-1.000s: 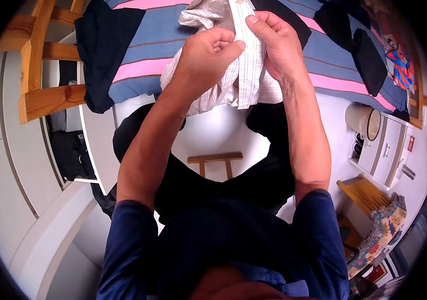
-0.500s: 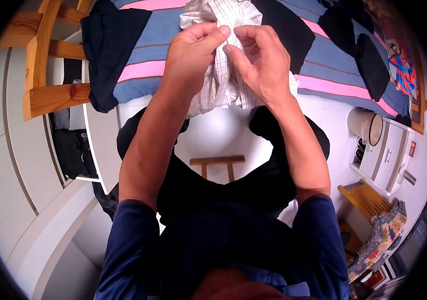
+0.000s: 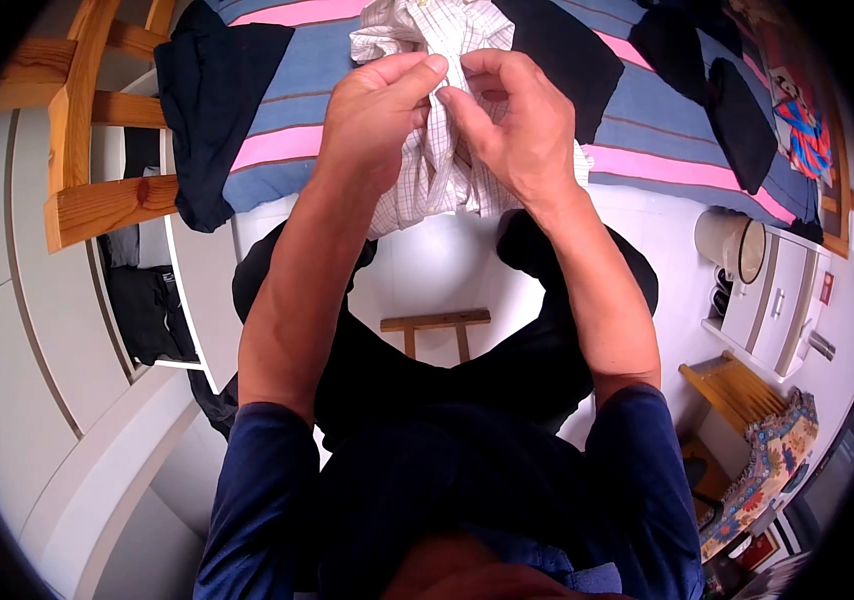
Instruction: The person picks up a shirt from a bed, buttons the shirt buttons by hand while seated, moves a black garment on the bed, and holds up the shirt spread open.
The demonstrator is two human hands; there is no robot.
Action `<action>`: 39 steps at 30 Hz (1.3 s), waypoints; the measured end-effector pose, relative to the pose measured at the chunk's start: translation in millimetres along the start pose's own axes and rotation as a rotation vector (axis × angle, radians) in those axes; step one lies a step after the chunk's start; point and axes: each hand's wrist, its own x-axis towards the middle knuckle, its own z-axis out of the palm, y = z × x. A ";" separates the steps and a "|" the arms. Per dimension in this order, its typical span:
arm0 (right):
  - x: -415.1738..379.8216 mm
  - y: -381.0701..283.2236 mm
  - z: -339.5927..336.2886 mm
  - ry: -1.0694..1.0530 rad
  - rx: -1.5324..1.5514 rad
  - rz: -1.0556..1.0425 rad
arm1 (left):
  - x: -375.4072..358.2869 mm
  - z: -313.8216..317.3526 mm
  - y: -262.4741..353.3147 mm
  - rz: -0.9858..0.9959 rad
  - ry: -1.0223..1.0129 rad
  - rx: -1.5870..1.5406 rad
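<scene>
The left arm [image 3: 292, 270] is stretched toward one o'clock, the right arm [image 3: 602, 290] toward eleven, both bent slightly at the elbow. The hands are held close together near twelve. In the left hand [image 3: 367, 120] a pinch is formed, its thumb [image 3: 423, 75] pointed to two o'clock. In the right hand [image 3: 532, 130] thumb and forefinger are curved apart, fingertips directed leftward; its remaining fingers are partly hidden.

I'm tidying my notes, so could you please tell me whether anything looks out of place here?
Mildly untidy: at picture left, a white drawer stands open, exposing dark clothes, and a dark garment droops over the edge of the striped bed. I see no spill or damage.
</scene>
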 end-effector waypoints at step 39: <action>2.2 4.6 -6.8 -0.036 0.075 0.310 | -4.6 6.5 -3.2 -0.045 0.036 0.218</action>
